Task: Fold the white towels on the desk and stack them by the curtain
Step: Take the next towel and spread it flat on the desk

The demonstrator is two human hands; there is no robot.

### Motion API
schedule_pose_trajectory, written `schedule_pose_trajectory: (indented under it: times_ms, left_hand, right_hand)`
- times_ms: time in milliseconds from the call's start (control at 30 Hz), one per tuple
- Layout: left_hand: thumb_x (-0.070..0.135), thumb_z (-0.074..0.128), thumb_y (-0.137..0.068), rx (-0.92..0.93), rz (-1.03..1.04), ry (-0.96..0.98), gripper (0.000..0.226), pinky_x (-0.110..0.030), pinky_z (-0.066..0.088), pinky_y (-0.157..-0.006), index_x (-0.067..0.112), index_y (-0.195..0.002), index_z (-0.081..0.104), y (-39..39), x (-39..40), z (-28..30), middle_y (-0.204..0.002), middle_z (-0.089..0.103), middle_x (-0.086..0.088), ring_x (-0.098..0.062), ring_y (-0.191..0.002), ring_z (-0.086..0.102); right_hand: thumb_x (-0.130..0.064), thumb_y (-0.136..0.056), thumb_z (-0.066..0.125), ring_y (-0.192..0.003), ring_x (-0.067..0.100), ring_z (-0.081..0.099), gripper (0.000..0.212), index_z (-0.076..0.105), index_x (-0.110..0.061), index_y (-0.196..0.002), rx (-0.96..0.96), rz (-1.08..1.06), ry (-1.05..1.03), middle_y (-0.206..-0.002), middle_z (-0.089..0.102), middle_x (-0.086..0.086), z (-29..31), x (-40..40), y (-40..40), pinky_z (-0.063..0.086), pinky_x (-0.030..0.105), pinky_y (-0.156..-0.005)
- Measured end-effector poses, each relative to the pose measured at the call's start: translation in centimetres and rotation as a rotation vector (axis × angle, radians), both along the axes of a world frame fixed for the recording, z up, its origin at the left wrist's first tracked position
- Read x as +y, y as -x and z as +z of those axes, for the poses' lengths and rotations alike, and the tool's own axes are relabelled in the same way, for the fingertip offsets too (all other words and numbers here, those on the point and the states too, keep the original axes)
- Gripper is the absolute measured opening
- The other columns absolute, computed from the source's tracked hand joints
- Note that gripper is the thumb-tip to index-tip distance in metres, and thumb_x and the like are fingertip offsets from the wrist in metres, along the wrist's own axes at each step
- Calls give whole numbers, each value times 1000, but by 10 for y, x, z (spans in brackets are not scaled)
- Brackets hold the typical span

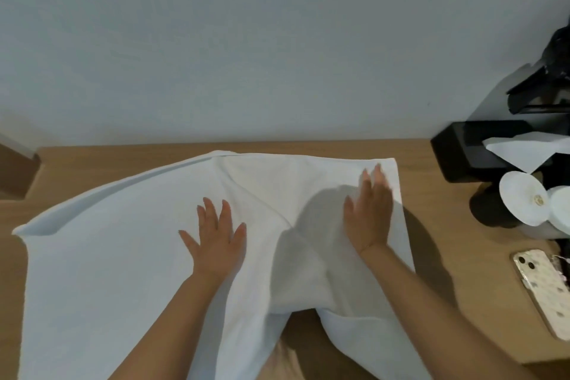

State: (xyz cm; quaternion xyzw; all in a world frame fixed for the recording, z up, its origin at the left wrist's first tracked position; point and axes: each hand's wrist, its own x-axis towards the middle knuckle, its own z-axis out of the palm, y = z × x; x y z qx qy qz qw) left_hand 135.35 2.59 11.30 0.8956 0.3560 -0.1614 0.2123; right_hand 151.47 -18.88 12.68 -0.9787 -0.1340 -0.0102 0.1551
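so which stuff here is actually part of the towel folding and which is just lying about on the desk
Part of the job:
white towel
left hand, flat on it
right hand, flat on it
desk

Lying about:
phone
black tissue box
white paper discs

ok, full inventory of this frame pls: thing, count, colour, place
towel: 1, white, spread over the desk, partly folded, near edge hanging off
desk: 1, light wood, against the wall
wall: 1, pale grey, behind the desk
tissue box: 1, black, far right of desk, white tissue sticking out
phone: 1, patterned pale case, right edge of desk, camera side up
round white lids: at least 1, white, on dark items beside the tissue box; details unclear
dark object: 1, black, top right; cannot identify
left hand: flat, fingers spread, pressing towel centre
right hand: flat, pressing towel near its right edge
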Motion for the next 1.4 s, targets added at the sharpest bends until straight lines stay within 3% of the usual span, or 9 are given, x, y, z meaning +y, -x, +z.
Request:
schedule_pose_trajectory:
  times_ms: [67, 167, 333, 633, 867, 1000, 1167, 1300, 1400]
  left_hand:
    - [51, 19, -102, -30, 28, 44, 64, -56, -13, -115, 26, -155, -9, -11, -11, 5, -161, -24, 0, -18, -148, -22]
    - [64, 5, -96, -71, 38, 3, 73, -52, -20, -113, 25, -152, -20, -12, -27, -4, -155, -35, 3, -17, -144, -31]
    - [76, -29, -70, -106, -66, -106, 91, -43, -36, -102, 26, -146, -27, -5, -25, -20, -152, -37, 7, -15, -141, -34]
    - [71, -5, -91, -95, -244, -191, 79, -44, -24, -111, 25, -156, -3, -4, -11, -29, -163, -13, 5, -18, -150, -13]
    - [80, -29, -65, -57, -317, -124, 93, -43, -33, -105, 31, -144, -32, -9, -5, -19, -148, -45, 8, -14, -134, -46]
    - [55, 27, -100, -190, -193, 112, 64, -40, -6, -119, 28, -156, 10, 14, 5, 7, -164, -8, 1, -16, -150, -11]
    - [43, 30, -101, -331, 52, 64, 58, -36, -6, -119, 24, -155, 21, 83, 41, 15, -164, 3, -1, -13, -150, -3]
    - [48, 27, -101, -438, 183, -25, 57, -33, -4, -120, 22, -152, 31, 121, 70, 9, -163, 13, 1, -4, -147, -1]
    - [55, 16, -97, -375, 204, -89, 66, -38, -2, -120, 22, -153, 28, 143, 88, -6, -164, 9, -1, -7, -148, -4]
  right_hand:
    - [-41, -101, 31, -149, 27, -4, 65, 8, -12, -155, 202, 43, 79, -162, -7, 11, -8, -5, 36, -1, 43, -120]
    - [-64, -85, -10, -146, 19, -22, 76, -21, -26, -150, 300, 86, 193, -158, -26, 1, -29, -18, 51, -17, 46, -115]
    - [-64, -93, -6, -149, 25, -4, 74, 1, -25, -155, 160, 119, 251, -162, -5, 1, -40, -41, 29, -12, 46, -117]
    - [-67, -85, -18, -149, 24, -11, 78, -14, -27, -152, 135, 106, 283, -161, -15, 1, -40, -70, -32, -8, 43, -119]
    - [-66, -72, -36, -150, 26, -7, 99, -5, -21, -154, 201, 104, 241, -162, -9, 6, -26, -55, -32, -6, 43, -119]
    - [-53, -97, -7, -147, 26, 16, 78, 33, -11, -149, 126, 333, 69, -159, 21, 11, -9, -8, 4, 5, 42, -119]
    - [-42, -103, 19, -139, 28, 37, 56, 55, -12, -135, 100, 713, 27, -150, 41, 12, 9, 92, 60, 28, 45, -115]
    - [-44, -93, 17, -147, 26, 20, 64, 39, -15, -147, 191, 823, 75, -159, 23, 8, 12, 177, 99, 15, 48, -120]
    - [-36, -100, 33, -150, 21, 3, 60, 16, -18, -154, 241, 791, 85, -163, 1, 3, 4, 220, 111, 5, 42, -121]
